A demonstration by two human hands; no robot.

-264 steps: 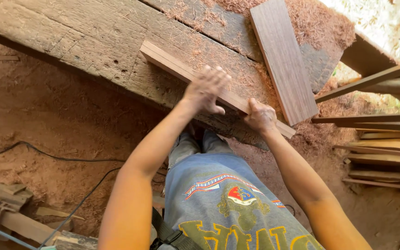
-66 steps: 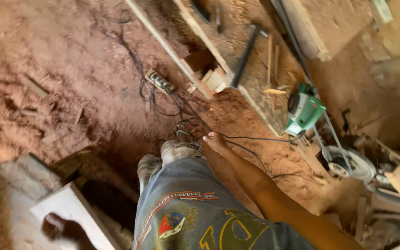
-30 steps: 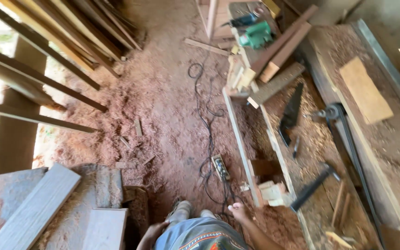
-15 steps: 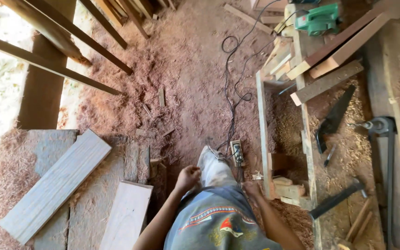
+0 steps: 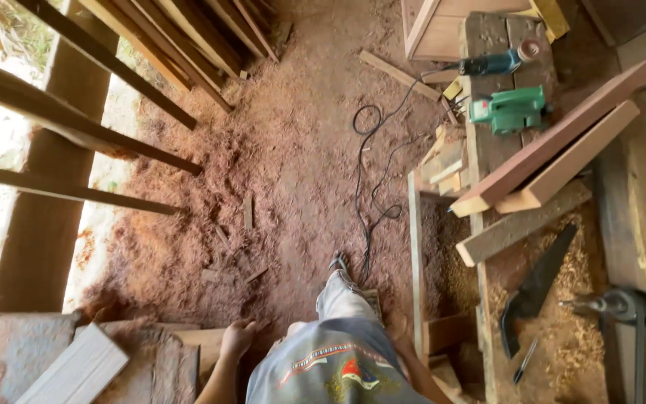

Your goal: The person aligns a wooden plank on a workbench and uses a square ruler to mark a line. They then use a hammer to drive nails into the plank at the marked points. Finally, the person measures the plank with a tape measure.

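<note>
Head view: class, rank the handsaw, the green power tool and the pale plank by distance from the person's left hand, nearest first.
From the left hand:
1. Pale plank, bottom left, just beside the hand.
2. Handsaw, on the sawdust-covered bench at right.
3. Green power tool, top right on the bench.

Left hand point(image 5: 237, 338) empty above planks point(image 5: 76, 370); green power planer point(image 5: 510, 111), handsaw point(image 5: 536, 288) on workbench point(image 5: 487, 150).

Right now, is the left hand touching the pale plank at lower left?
Apart. The head view shows the left hand beside the hip, with darker boards lying between it and the pale plank.
</note>
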